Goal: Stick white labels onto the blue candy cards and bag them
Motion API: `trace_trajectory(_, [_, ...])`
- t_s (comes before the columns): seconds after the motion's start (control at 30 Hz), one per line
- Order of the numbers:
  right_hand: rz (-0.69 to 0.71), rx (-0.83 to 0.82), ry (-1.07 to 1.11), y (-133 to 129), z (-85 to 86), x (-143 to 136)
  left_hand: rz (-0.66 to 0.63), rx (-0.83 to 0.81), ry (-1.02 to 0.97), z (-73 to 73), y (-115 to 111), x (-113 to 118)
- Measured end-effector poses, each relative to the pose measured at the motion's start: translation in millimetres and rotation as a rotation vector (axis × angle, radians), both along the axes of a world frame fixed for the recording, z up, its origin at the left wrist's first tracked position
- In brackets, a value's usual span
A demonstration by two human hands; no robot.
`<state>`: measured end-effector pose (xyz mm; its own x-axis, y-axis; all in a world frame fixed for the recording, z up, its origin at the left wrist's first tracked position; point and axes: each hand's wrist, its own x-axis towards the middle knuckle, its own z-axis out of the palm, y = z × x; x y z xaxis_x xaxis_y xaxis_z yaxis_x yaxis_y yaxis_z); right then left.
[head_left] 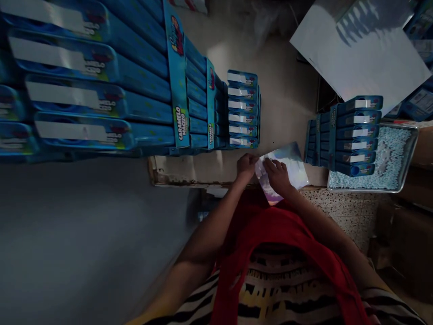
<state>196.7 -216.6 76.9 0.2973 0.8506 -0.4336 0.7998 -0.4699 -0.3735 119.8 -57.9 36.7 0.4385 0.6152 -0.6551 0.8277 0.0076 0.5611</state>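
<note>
A thin, glossy sheet or packet (294, 164) in pale blue, white and purple lies at the table's front edge, its lower corner overhanging toward my red apron. My left hand (246, 166) pinches its upper left corner with curled fingers. On its upper left part rests my right hand (278, 175), fingers bent and pressed on the surface near the left hand. Whether those fingers grip anything besides the sheet is hidden. Just beyond my left hand stands a short stack of blue boxes (242, 118).
Tall rows of blue boxes (149, 108) fill the table's left side. A banded blue stack (345, 135) stands at the right, beside a metal tray (407, 158) of pale blue pellets. Large white sheets (365, 67) lie at the back right. A grey wall (84, 234) borders the left.
</note>
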Motion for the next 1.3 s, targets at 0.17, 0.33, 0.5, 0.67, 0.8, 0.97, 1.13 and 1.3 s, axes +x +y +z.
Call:
trace_trajectory(0.17, [-0.088,-0.02,-0.01,-25,23.8,-8,-0.024,0.01,-0.029,3.3,0,-1])
trace_trajectory(0.33, [-0.222,-0.011,-0.034,-12,44.3,5,-0.023,0.063,-0.08,12.2,-7,-3])
trace_trajectory(0.5, [-0.081,-0.051,-0.033,19,37.3,22,-0.063,0.098,-0.157,24.8,-14,-7])
trace_trajectory(0.67, [-0.017,-0.076,-0.024,14,34.7,14,-0.014,0.108,-0.074,26.4,-16,-6])
trace_trajectory(0.8, [-0.104,-0.09,0.023,-2,44.8,6,-0.001,0.094,-0.108,24.3,-14,-6])
trace_trajectory(0.97, [-0.362,-0.08,0.121,-6,57.9,10,0.009,0.103,-0.153,24.4,-12,-8])
trace_trajectory(1.13, [-0.277,0.003,0.037,9,52.4,23,-0.03,0.097,-0.204,33.8,-17,-6])
trace_trajectory(1.3, [-0.385,0.198,0.095,17,54.6,26,-0.067,0.229,-0.069,38.4,-18,-6])
